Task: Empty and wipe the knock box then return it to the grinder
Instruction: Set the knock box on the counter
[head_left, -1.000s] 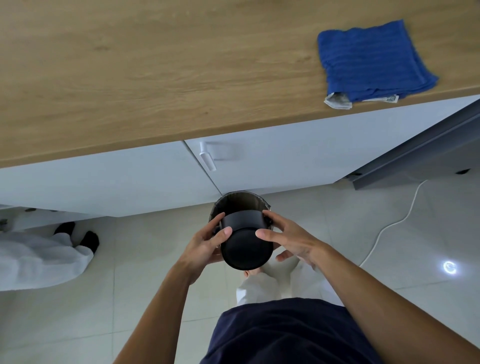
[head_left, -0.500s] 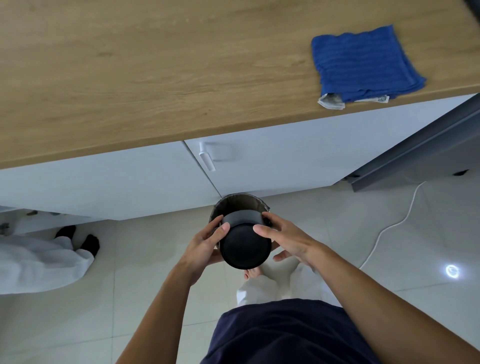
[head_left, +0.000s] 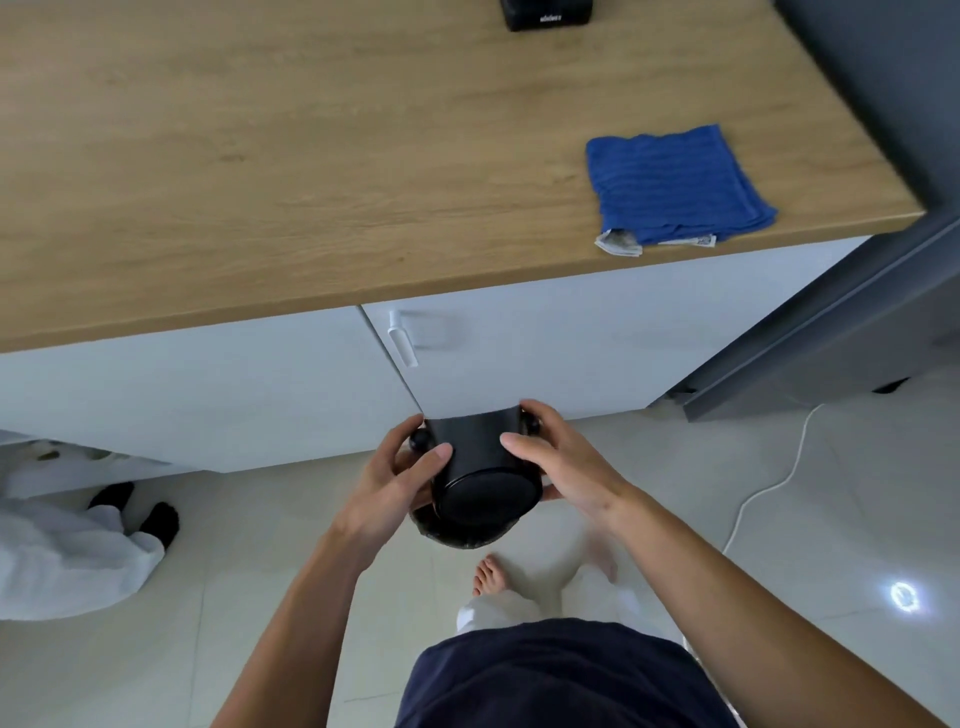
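The black knock box (head_left: 483, 467) is held in front of the white cabinets, its round base turned toward me and its mouth facing away and down. My left hand (head_left: 400, 478) grips its left side and my right hand (head_left: 561, 457) its right side. Directly under it the dark rim of a bin (head_left: 457, 538) shows, mostly hidden by the box. A folded blue cloth (head_left: 675, 187) lies near the front right edge of the wooden countertop (head_left: 311, 156). At the counter's far edge sits a black object (head_left: 545, 13), cut off by the frame.
White cabinet doors with a small handle (head_left: 402, 340) stand right behind the box. A dark tall unit (head_left: 883, 78) closes the right side. A white cable (head_left: 769, 488) runs over the tiled floor. Another person's white-clad legs (head_left: 67, 561) are at the left.
Both hands have turned the knock box further over, base now toward me, and it now covers most of the bin. My view has tipped up, showing more countertop.
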